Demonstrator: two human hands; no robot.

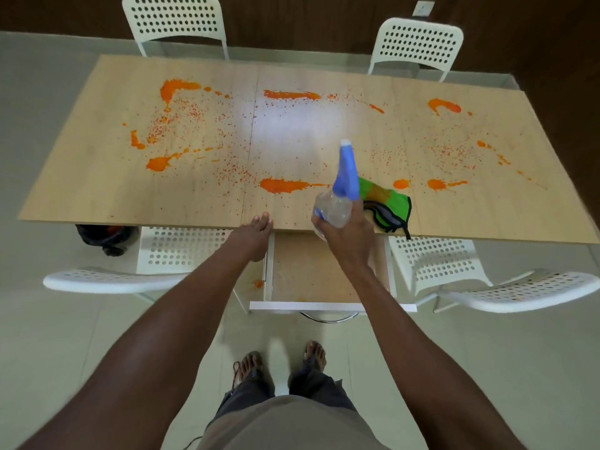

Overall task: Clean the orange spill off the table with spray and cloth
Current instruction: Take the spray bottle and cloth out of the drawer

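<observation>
The spray bottle [337, 193] is held above the near edge of the table [97, 190], right of centre. Its long axis runs from the clear body, nearest the person, up and away to the blue spray head, so the nozzle points toward the far side of the table and slightly left. The right hand [345, 230] grips the clear body from below and behind, with fingers and thumb curled round it; whether a finger rests on the trigger cannot be told. The right forearm extends forward and slightly left from the lower right of the view. The left hand [255, 233] rests at the near table edge, left of the bottle, palm down, with straight fingers lying close together and their tips on the tabletop; it holds nothing. The left forearm extends straight forward from the lower left. The green cloth [388, 203], edged in black and stained orange-brown, lies crumpled on the table just right of the bottle, touching the near edge, partly hidden behind the right hand. The orange spill [282, 185] covers much of the tabletop as separate blotches and fine speckles in a rough ring; one large blotch lies just left of the spray head. An open drawer [311, 274] projects from under the table below the hands. White perforated chairs [175, 21] stand on both long sides.
</observation>
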